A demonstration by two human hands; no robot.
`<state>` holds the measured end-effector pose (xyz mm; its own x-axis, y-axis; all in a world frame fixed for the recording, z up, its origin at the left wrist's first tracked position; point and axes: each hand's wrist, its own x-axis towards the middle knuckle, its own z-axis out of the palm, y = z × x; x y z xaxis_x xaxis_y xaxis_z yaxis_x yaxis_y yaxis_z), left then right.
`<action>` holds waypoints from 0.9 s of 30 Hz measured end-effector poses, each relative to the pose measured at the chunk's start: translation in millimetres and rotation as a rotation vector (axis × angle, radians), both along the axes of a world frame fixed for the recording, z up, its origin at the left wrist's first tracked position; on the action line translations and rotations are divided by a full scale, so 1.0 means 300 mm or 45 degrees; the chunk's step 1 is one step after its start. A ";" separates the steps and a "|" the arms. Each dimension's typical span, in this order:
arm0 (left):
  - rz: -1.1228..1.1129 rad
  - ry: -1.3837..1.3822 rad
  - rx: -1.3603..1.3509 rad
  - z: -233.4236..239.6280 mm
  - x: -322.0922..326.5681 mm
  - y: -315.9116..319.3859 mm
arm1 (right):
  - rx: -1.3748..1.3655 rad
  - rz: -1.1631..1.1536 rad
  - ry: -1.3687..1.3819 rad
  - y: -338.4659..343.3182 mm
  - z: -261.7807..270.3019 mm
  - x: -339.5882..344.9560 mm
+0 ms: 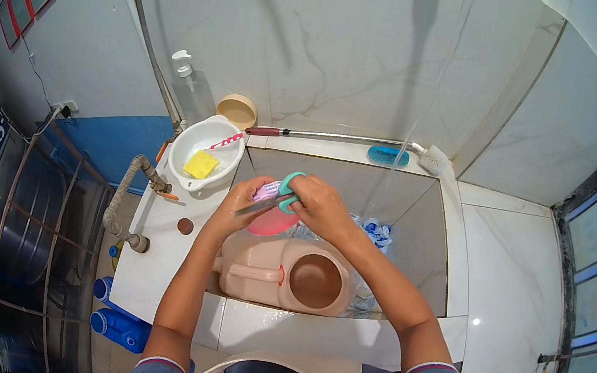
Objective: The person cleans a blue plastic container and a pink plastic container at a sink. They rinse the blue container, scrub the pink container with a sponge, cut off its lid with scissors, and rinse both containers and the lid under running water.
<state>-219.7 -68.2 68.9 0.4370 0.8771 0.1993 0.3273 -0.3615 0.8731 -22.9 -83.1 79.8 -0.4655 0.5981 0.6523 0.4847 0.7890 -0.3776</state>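
My right hand (pixel 324 206) grips a pair of scissors (pixel 291 186) by its teal handles. The metal blades point down and left across my left hand (pixel 236 205). Between the fingers of that left hand is a small purple-and-white item (pixel 267 191), partly covered, so its kind is unclear. Just below both hands a pink round plastic piece (pixel 273 222) shows over the tiled sink basin (pixel 421 216). A large beige plastic jug (pixel 261 244) lies on its side at the basin's near edge, its wide round opening facing up. Clear and blue-white items (pixel 375 233) lie beyond it.
Left on the counter stand a white bowl (pixel 179 151) holding a yellow sponge (pixel 201 164), and a pump bottle (pixel 192 86). A long-handled brush (pixel 340 138) and a blue brush (pixel 388 156) rest along the back ledge. A thin water stream (pixel 415 120) falls into the basin.
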 end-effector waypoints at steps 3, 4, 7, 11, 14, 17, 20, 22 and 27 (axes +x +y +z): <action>0.018 0.101 -0.335 -0.027 -0.006 0.006 | -0.258 -0.110 0.195 0.043 -0.033 -0.010; 0.021 0.104 -0.337 -0.037 -0.009 -0.001 | -0.287 -0.212 0.387 0.083 -0.049 -0.010; -0.018 -0.045 -0.246 -0.070 -0.013 -0.047 | -0.277 -0.476 0.465 0.225 -0.126 0.052; 0.176 -0.476 -0.105 -0.159 -0.098 -0.062 | -0.186 -0.773 0.138 0.335 -0.331 0.193; 0.310 -0.863 -0.150 -0.083 -0.093 -0.055 | -0.363 -0.857 -0.134 0.328 -0.499 0.258; 0.601 -0.935 0.038 -0.062 -0.176 -0.021 | -0.488 -0.823 -0.261 0.291 -0.579 0.241; 0.671 -0.891 0.131 -0.076 -0.253 0.020 | -0.737 -0.851 -0.461 0.302 -0.591 0.237; 0.636 -0.847 -0.042 -0.132 -0.268 0.039 | -0.681 -0.710 -0.494 0.345 -0.559 0.236; 0.639 -0.930 -0.266 -0.214 -0.178 0.010 | -1.156 -0.528 -0.371 0.509 -0.321 0.090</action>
